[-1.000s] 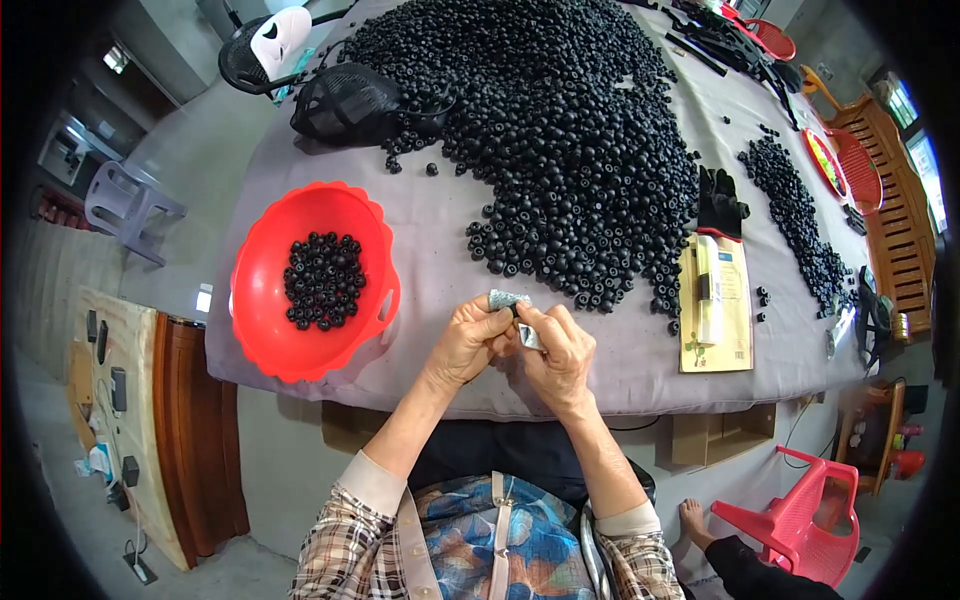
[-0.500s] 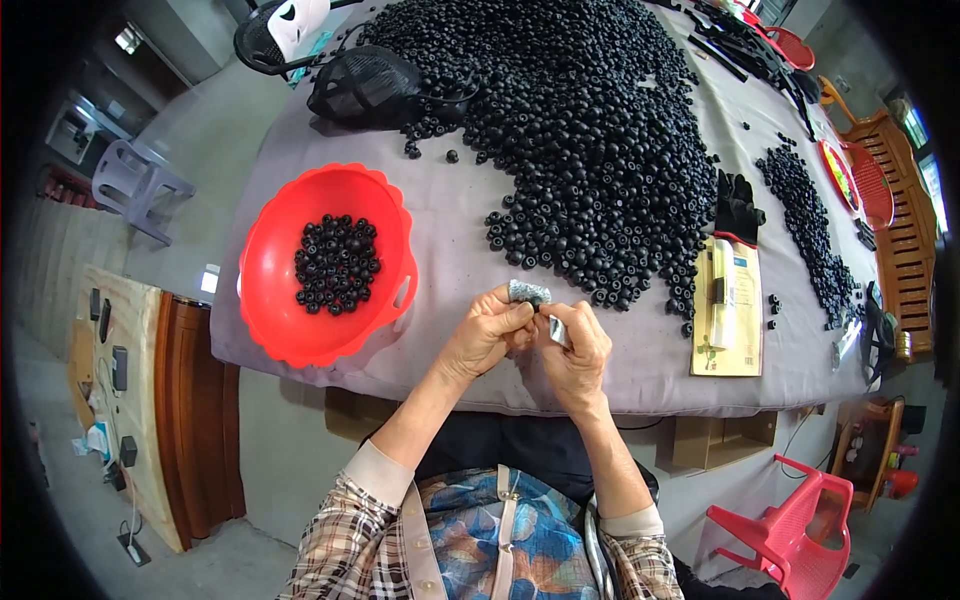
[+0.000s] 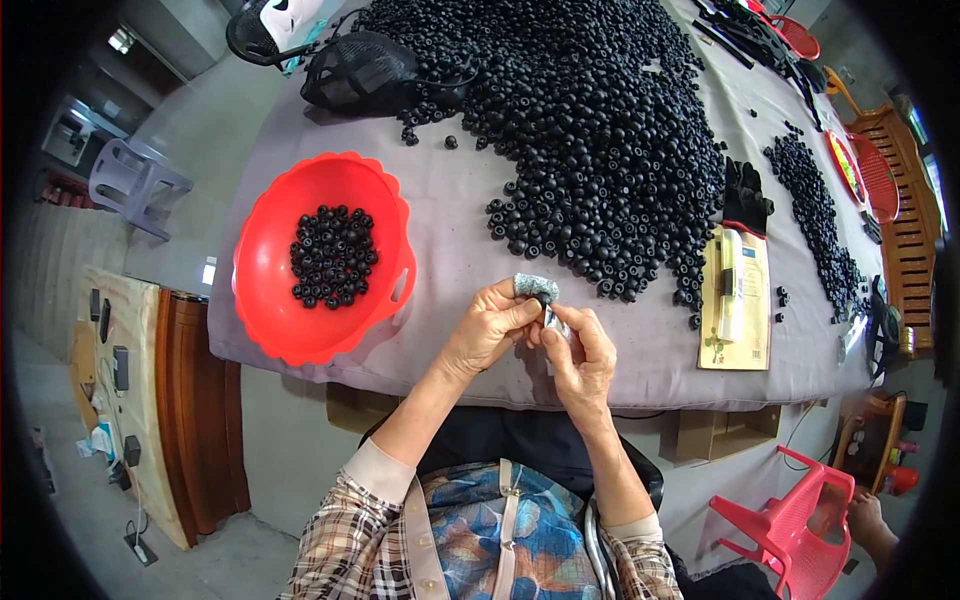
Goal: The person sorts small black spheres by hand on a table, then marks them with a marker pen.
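My left hand (image 3: 487, 330) pinches a small black bead-like ball (image 3: 543, 298) with a hole, just above the table's near edge. A grey wrap (image 3: 536, 285) covers the tip of its index finger. My right hand (image 3: 580, 352) is closed up against the same ball, with a silvery-grey strip (image 3: 556, 320) at its fingers; whether that is a finger wrap or a small tool I cannot tell. Beyond my hands spreads a large heap of similar black balls (image 3: 600, 190). To the left, a red scalloped basin (image 3: 262, 250) holds a cluster of these balls.
On the cloth-covered table (image 3: 440, 220) lie a black mesh object (image 3: 360, 72), a yellow envelope (image 3: 755, 315) with a clear tube (image 3: 732, 285), and a black glove (image 3: 745, 195). A smaller ball pile (image 3: 815, 220) lies right. Another person's hand (image 3: 868, 520) is beside a red chair (image 3: 785, 525).
My right hand has turned slightly and its fingers have shifted against the ball. The view has moved a little. Another person's hand has come in at the lower right.
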{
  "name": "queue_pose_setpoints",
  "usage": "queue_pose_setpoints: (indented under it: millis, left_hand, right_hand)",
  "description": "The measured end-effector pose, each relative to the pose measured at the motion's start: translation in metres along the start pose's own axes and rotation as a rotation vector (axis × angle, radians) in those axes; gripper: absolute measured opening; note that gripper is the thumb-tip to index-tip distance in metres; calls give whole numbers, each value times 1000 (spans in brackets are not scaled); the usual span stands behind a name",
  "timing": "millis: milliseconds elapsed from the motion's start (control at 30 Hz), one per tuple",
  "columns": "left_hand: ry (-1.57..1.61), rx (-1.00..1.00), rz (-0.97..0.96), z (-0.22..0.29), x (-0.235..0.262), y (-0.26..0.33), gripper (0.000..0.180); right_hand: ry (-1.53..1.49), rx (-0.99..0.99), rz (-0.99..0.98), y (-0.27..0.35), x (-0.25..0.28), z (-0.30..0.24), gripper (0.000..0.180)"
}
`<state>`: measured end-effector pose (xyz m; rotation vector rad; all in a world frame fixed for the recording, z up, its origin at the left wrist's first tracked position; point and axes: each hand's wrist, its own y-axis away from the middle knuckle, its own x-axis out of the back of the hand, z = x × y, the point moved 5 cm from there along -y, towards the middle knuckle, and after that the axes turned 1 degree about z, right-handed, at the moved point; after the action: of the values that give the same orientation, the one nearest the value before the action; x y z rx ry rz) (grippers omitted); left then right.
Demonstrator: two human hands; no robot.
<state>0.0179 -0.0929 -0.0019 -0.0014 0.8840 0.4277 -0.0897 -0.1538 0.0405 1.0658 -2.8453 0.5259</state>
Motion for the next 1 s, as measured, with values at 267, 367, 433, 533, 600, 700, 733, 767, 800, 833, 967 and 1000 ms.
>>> queue_pose_setpoints:
  millis: [267,367,433,533,600,700,733,767,800,833,967,1000]
  left_hand:
    - [-30,22,3,2,1,2,15]
    - [-7,23,-42,1,-2,1,15]
    - [-13,18,-34,1,0,1,15]
    - [-18,14,-29,0,-1,1,16]
    - [-19,13,-26,0,0,1,16]
    - [-29,15,-28,0,1,1,16]
    - [-29,11,-29,0,0,1,16]
    - [-29,8,-29,0,0,1,16]
    - [-29,8,-28,0,-1,1,16]
    - [-30,7,-25,0,-1,1,16]
    - [-51,17,-14,0,-1,1,16]
    - [-52,17,-12,0,0,1,16]
  right_hand:
    - [67,-66,-11,2,2,-1,24]
    - [45,-89,4,2,4,1,23]
    - [16,-77,14,2,3,1,23]
    - [59,-75,12,1,5,0,22]
    - [59,-79,15,2,4,1,21]
    - [22,-108,19,2,3,2,21]
    - [23,-109,20,1,3,3,21]
    - [16,-109,23,1,4,3,21]
    - [7,-108,23,1,3,4,21]
    - [6,-109,22,1,3,3,21]
    - [24,-135,10,0,4,2,21]
    - [24,-142,7,0,4,2,20]
